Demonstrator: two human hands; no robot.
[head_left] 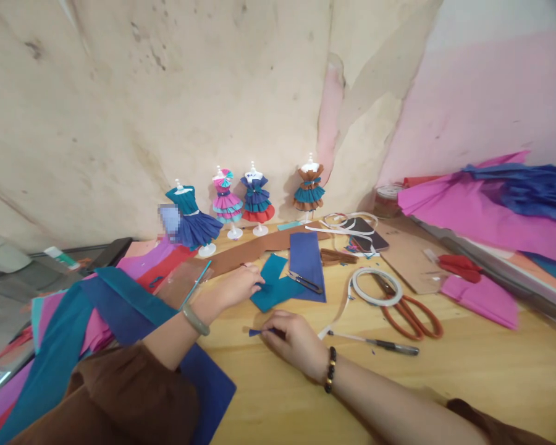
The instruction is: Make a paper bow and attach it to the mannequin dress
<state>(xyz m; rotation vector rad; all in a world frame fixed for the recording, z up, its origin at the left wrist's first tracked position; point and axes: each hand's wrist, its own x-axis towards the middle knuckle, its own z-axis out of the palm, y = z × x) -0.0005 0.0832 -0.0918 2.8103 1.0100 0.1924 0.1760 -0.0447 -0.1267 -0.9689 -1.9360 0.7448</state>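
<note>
Blue strip (254,332) pinched in right hand (294,341), left hand (241,285) at teal paper (278,292), its grip unclear

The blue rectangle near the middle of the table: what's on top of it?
The small snips and part of the teal piece lie on the blue rectangle. The blue surface right beneath them is covered, so it can't be seen.
</note>
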